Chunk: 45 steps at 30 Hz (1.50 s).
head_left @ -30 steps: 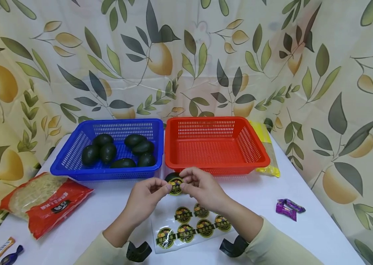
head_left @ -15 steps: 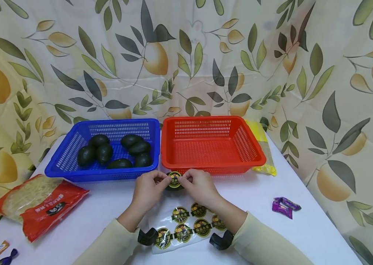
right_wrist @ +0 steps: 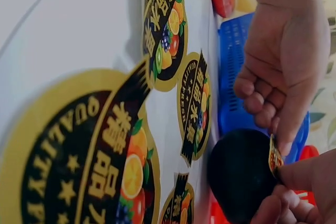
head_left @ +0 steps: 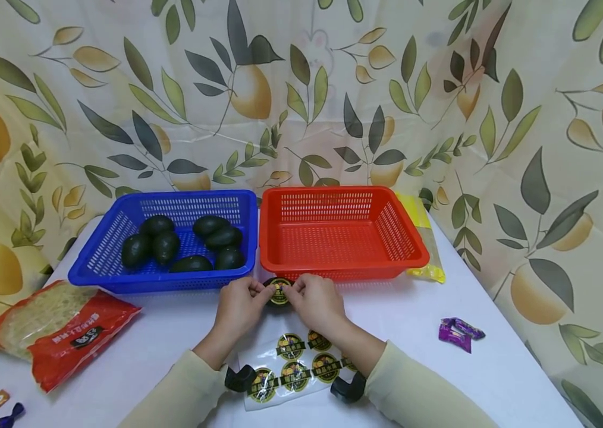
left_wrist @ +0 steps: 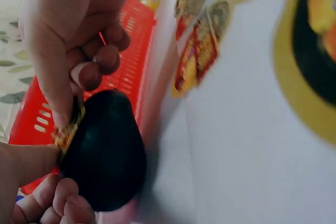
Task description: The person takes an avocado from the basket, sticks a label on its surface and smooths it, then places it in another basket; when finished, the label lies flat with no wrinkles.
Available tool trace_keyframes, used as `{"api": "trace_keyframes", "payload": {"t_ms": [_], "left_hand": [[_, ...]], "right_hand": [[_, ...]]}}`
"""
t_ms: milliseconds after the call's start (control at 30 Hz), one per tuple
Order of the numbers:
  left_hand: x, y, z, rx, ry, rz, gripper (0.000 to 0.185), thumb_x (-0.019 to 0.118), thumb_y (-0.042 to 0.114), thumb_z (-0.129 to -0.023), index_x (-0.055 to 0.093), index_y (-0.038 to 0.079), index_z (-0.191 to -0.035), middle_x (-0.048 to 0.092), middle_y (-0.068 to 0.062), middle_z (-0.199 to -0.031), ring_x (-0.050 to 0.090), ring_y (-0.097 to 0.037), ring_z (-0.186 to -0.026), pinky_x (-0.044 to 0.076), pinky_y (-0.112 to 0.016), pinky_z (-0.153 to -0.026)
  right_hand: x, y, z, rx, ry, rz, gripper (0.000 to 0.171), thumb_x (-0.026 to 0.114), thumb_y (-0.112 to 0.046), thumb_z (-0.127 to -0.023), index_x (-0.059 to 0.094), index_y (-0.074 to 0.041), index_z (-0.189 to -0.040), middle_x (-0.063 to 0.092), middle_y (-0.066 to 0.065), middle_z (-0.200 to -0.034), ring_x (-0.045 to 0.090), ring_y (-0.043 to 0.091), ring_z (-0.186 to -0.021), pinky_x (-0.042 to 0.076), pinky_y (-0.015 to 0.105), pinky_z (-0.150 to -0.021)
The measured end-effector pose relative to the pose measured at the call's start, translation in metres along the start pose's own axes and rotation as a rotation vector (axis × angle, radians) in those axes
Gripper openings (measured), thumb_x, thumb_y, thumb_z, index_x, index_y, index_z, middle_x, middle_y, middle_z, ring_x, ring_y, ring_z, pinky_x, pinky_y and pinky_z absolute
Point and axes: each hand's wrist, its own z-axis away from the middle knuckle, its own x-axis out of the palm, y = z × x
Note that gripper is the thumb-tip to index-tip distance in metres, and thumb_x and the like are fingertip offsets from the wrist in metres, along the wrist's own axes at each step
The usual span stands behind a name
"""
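Round black-and-gold fruit-print sticker [head_left: 280, 293], one: against the top of a dark green, pear-shaped avocado [left_wrist: 107, 153]. Left hand [head_left: 239, 307] pinches its nine o'clock edge; right hand [head_left: 320, 304] pinches three o'clock. From the sticker: glossy white sticker sheet [head_left: 258, 355], six o'clock; blue perforated plastic basket [head_left: 162, 283], seven dark green avocados [head_left: 166, 246] inside, ten o'clock; red perforated plastic basket [head_left: 328, 244], two o'clock.

Smooth plastic is noted in the blue basket [head_left: 141, 282], far left, and the red basket [head_left: 328, 244], far right. Gloss is shown by the near sticker sheet [head_left: 261, 356], smooth skin by the held avocado [left_wrist: 107, 150], creased cloth by the backdrop [head_left: 301, 139].
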Motion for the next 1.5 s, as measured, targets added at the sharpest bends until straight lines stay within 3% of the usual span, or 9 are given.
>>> {"api": "trace_keyframes", "payload": {"t_ms": [167,367,633,800,900,1067,1267,1400,1500], "left_hand": [[0.001,-0.003,-0.001,-0.049,-0.015,0.018,0.027,0.079,0.033,-0.092,0.073,0.01,-0.078,0.064,0.001,-0.066,0.055,-0.015,-0.065,0.043,-0.029,-0.059],[0.005,-0.004,0.002,0.019,0.016,-0.001,0.02,0.08,0.028,-0.092,0.074,0.009,-0.096,0.072,-0.004,-0.084,0.063,-0.02,-0.079,0.051,-0.036,-0.072],[0.011,-0.003,0.009,0.192,0.046,-0.063,0.028,0.08,0.021,-0.092,0.074,0.009,-0.116,0.074,-0.008,-0.1,0.065,-0.024,-0.091,0.054,-0.042,-0.08],[0.012,-0.004,0.012,0.358,0.041,-0.116,0.031,0.078,0.013,-0.093,0.073,0.012,-0.123,0.072,-0.012,-0.122,0.068,-0.032,-0.114,0.055,-0.052,-0.098],[0.012,-0.006,0.011,0.394,0.023,-0.124,0.031,0.078,0.014,-0.093,0.076,0.015,-0.124,0.071,-0.015,-0.125,0.067,-0.035,-0.117,0.055,-0.054,-0.099],[0.011,-0.009,0.009,0.346,-0.014,-0.123,0.03,0.076,0.021,-0.096,0.077,0.019,-0.126,0.07,-0.016,-0.13,0.066,-0.036,-0.121,0.054,-0.054,-0.102],[0.006,-0.013,0.004,0.323,-0.067,-0.082,0.03,0.072,0.02,-0.099,0.075,0.017,-0.129,0.07,-0.013,-0.131,0.065,-0.034,-0.124,0.053,-0.054,-0.104],[0.004,-0.017,0.001,0.288,-0.104,-0.048,0.031,0.07,0.02,-0.101,0.073,0.017,-0.132,0.071,-0.008,-0.132,0.065,-0.029,-0.126,0.051,-0.051,-0.107],[0.004,-0.019,0.0,0.259,-0.126,-0.023,0.033,0.069,0.019,-0.101,0.071,0.017,-0.134,0.07,-0.006,-0.135,0.063,-0.028,-0.129,0.05,-0.051,-0.108]], "right_hand": [[-0.001,0.006,-0.003,0.026,0.009,-0.042,0.029,0.077,-0.035,-0.093,0.067,-0.017,-0.073,0.061,-0.007,-0.061,0.053,0.011,-0.058,0.041,0.028,-0.052],[0.0,0.013,-0.004,0.054,-0.001,-0.13,0.027,0.078,-0.035,-0.091,0.07,-0.014,-0.077,0.062,-0.005,-0.064,0.054,0.01,-0.058,0.043,0.028,-0.054],[0.0,0.019,-0.002,0.031,-0.024,-0.197,0.021,0.075,-0.029,-0.095,0.074,-0.013,-0.081,0.061,-0.004,-0.065,0.052,0.01,-0.057,0.042,0.026,-0.053],[0.0,0.021,-0.002,-0.008,-0.038,-0.16,0.02,0.073,-0.027,-0.096,0.076,-0.013,-0.081,0.066,-0.004,-0.071,0.052,0.01,-0.061,0.043,0.027,-0.056],[0.0,0.02,-0.003,-0.027,-0.029,-0.132,0.021,0.073,-0.028,-0.096,0.076,-0.014,-0.08,0.066,-0.004,-0.07,0.052,0.009,-0.06,0.042,0.026,-0.055],[0.001,0.019,-0.001,0.004,-0.001,-0.121,0.022,0.075,-0.031,-0.095,0.071,-0.01,-0.087,0.065,-0.003,-0.069,0.055,0.01,-0.057,0.045,0.027,-0.052],[0.005,0.018,0.004,-0.082,0.033,-0.139,0.012,0.079,-0.019,-0.093,0.069,-0.013,-0.097,0.075,0.005,-0.098,0.073,0.018,-0.091,0.06,0.035,-0.079],[0.007,0.017,0.003,-0.152,0.017,-0.109,0.018,0.08,-0.015,-0.091,0.073,-0.017,-0.108,0.072,0.003,-0.096,0.069,0.017,-0.088,0.057,0.034,-0.078],[0.007,0.017,0.001,-0.186,0.013,-0.057,0.027,0.082,-0.019,-0.09,0.077,-0.021,-0.116,0.065,-0.002,-0.084,0.055,0.015,-0.077,0.045,0.03,-0.069]]}}
